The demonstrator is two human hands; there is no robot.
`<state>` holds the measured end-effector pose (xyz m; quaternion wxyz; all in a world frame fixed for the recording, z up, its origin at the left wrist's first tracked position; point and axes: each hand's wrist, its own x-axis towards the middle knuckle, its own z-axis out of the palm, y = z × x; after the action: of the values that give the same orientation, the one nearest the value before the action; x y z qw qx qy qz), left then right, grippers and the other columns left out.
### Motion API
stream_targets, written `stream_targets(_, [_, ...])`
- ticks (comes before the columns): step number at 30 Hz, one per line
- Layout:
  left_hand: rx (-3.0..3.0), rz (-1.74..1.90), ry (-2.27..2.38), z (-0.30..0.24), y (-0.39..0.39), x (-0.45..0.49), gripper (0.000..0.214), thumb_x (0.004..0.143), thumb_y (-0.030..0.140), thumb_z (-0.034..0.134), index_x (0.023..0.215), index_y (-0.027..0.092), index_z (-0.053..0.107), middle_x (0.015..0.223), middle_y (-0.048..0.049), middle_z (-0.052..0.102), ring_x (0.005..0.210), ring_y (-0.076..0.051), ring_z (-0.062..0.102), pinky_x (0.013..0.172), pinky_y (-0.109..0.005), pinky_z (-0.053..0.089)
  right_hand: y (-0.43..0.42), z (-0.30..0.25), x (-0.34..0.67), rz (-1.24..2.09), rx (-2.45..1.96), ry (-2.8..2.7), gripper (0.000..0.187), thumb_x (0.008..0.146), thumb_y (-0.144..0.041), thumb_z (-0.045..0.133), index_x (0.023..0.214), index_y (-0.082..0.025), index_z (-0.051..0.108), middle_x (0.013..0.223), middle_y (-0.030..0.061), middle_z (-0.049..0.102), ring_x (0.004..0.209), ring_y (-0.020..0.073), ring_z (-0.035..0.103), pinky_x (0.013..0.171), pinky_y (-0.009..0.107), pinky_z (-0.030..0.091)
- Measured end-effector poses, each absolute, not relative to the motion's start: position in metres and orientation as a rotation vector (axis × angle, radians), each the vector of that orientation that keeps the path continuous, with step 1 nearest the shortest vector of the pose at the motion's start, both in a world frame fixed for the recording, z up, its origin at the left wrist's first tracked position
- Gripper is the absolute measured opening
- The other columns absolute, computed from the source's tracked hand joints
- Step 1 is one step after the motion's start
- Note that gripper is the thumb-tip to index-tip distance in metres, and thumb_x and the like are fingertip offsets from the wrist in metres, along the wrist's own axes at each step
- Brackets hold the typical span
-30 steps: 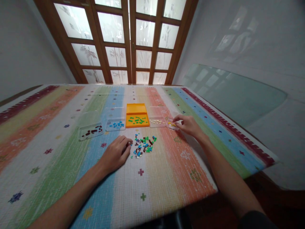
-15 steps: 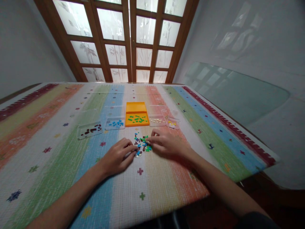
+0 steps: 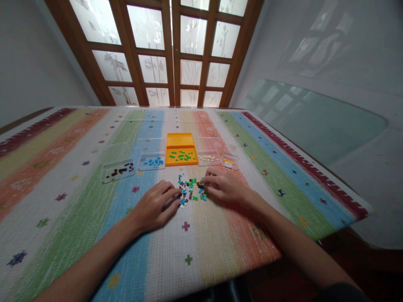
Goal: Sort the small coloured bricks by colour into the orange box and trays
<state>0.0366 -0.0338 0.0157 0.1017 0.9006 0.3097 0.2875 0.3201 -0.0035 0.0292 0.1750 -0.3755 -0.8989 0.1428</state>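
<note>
A small heap of mixed coloured bricks [image 3: 190, 191] lies on the striped tablecloth [image 3: 94, 188] between my hands. My left hand [image 3: 155, 205] rests palm down at the heap's left edge, fingers bent and fingertips touching the bricks. On the heap's right side, my right hand [image 3: 223, 186] has its thumb and fingers drawn together in a pinch at a small brick. Behind the heap runs a row of trays: dark bricks [image 3: 118, 171], blue bricks [image 3: 152, 161], an orange box with green bricks [image 3: 181, 151], pale bricks [image 3: 208, 158], and yellow bricks [image 3: 229, 161].
The table's near edge runs just below my forearms, and its right edge slants towards a glass sheet [image 3: 315, 121] leaning on the wall. A wooden door with frosted panes [image 3: 171, 50] stands behind the table.
My right hand came back from the yellow-brick tray to the heap's right side and now pinches there. My left hand has barely shifted.
</note>
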Motion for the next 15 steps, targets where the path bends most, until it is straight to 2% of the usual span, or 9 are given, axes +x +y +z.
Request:
stream_targets(6, [2.678, 0.848, 0.958, 0.0145, -0.0326, 0.0362, 0.022, 0.097, 0.025, 0.052, 0.113, 0.016, 0.065, 0.099, -0.0099, 0.065, 0.09, -0.022, 0.06, 0.081, -0.04, 0.053, 0.0012, 0.0312, 0.3257, 0.349, -1.113, -2.601, 0.022, 0.09, -0.016, 0.056, 0.099, -0.021, 0.075, 0.092, 0.0068, 0.063, 0.078, 0.0179, 0.054, 0.07, 0.031, 0.04])
stream_targets(10, [2.649, 0.865, 1.017, 0.0125, -0.0302, 0.0354, 0.023, 0.098, 0.025, 0.051, 0.113, 0.018, 0.066, 0.098, -0.0096, 0.066, 0.09, -0.022, 0.06, 0.082, -0.04, 0.053, 0.0026, 0.0366, 0.3295, 0.357, -1.111, -2.543, 0.024, 0.09, -0.015, 0.056, 0.102, -0.023, 0.075, 0.091, 0.007, 0.064, 0.082, 0.0196, 0.055, 0.074, 0.032, 0.042])
stream_targets(15, [2.669, 0.843, 1.035, 0.0106, -0.0287, 0.0345, 0.022, 0.098, 0.024, 0.049, 0.109, 0.018, 0.067, 0.096, -0.0093, 0.065, 0.089, -0.022, 0.06, 0.082, -0.038, 0.053, -0.0033, 0.0356, 0.3228, 0.455, -1.042, -2.577, 0.022, 0.093, -0.02, 0.056, 0.103, -0.024, 0.075, 0.092, 0.0061, 0.063, 0.078, 0.0176, 0.055, 0.072, 0.031, 0.042])
